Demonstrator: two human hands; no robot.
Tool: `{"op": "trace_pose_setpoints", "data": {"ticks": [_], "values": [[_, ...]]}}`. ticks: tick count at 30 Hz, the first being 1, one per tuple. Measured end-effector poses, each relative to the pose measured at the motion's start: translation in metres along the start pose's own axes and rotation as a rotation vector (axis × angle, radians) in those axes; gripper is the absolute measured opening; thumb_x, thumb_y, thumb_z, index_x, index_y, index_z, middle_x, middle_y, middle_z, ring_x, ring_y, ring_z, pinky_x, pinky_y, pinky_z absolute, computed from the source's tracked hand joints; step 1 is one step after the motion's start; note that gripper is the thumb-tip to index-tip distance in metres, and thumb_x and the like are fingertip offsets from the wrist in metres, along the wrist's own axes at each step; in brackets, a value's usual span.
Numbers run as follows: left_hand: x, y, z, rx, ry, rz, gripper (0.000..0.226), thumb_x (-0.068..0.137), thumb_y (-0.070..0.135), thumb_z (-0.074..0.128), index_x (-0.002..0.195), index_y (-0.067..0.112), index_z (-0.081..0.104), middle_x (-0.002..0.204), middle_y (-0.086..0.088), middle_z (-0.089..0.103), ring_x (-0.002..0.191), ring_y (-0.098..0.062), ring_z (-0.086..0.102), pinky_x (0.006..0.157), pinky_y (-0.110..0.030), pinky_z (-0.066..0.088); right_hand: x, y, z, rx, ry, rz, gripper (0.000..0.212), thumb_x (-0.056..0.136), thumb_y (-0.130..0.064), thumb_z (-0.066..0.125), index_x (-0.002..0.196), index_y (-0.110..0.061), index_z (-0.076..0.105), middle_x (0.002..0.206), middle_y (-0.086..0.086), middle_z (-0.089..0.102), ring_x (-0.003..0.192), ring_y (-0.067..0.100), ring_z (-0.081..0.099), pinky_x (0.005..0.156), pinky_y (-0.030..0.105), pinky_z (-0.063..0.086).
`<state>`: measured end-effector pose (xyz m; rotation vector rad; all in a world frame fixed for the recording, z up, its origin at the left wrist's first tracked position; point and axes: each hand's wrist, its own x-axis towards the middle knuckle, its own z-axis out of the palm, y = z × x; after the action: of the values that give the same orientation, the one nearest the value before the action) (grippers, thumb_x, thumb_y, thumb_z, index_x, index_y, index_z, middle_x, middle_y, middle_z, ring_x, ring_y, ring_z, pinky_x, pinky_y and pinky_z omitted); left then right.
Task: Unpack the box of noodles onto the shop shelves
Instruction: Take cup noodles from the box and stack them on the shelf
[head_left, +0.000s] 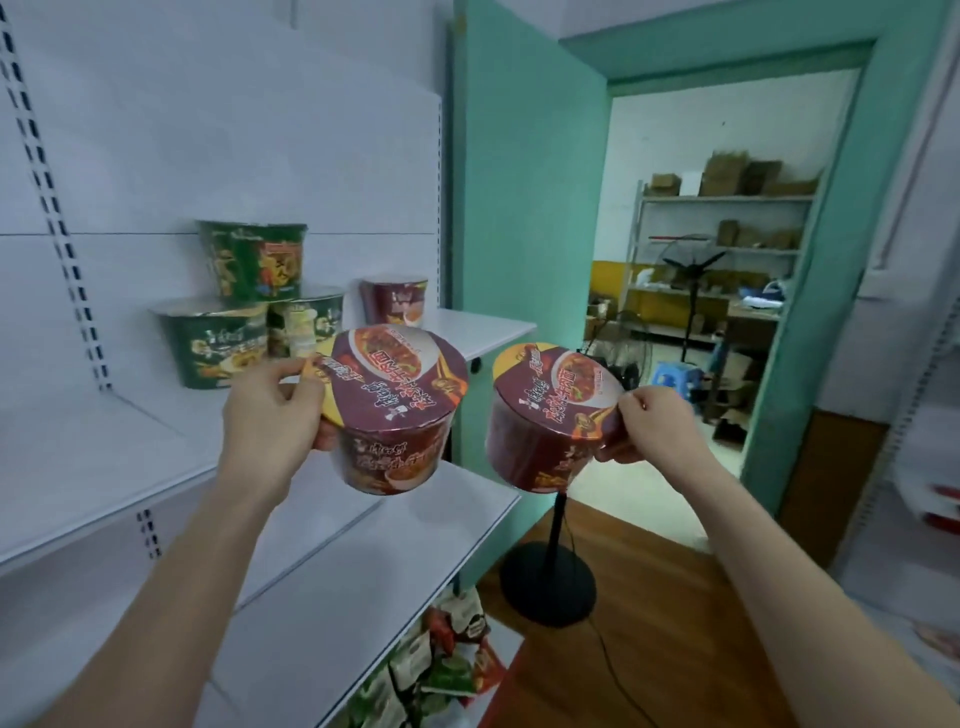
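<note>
Left hand (272, 410) and right hand (652, 431) each hold a noodle bowl up before the shop shelves.
The left hand curls its fingers round the rim and side of a maroon noodle bowl (395, 415), while the right hand pinches the lid rim of a second maroon bowl (545, 415), its other fingers against the side. Both bowls are tilted, lids towards the camera, apart from each other, in the air in front of the upper shelf (493, 330). On that shelf stand three green bowls (254, 260), one stacked on two, with a third maroon bowl (395, 301) just beside them. Low down lie coloured packets (447, 654), near a black stand base (548, 582).
</note>
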<state>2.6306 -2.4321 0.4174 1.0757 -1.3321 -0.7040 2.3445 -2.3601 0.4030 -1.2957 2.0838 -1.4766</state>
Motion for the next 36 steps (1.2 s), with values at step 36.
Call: {"op": "trace_pose_setpoints", "data": {"ticks": [36], "values": [[0.378, 0.002, 0.275, -0.148, 0.383, 0.019, 0.032, 0.087, -0.007, 0.039, 0.060, 0.006, 0.050, 0.026, 0.005, 0.045, 0.023, -0.002, 0.041, 0.034, -0.011, 0.040, 0.543, 0.002, 0.171, 0.130, -0.403, -0.218, 0.029, 0.092, -0.004, 0.035, 0.072, 0.005, 0.054, 0.050, 0.016, 0.061, 0.034, 0.017, 0.060, 0.034, 0.022, 0.048]]}}
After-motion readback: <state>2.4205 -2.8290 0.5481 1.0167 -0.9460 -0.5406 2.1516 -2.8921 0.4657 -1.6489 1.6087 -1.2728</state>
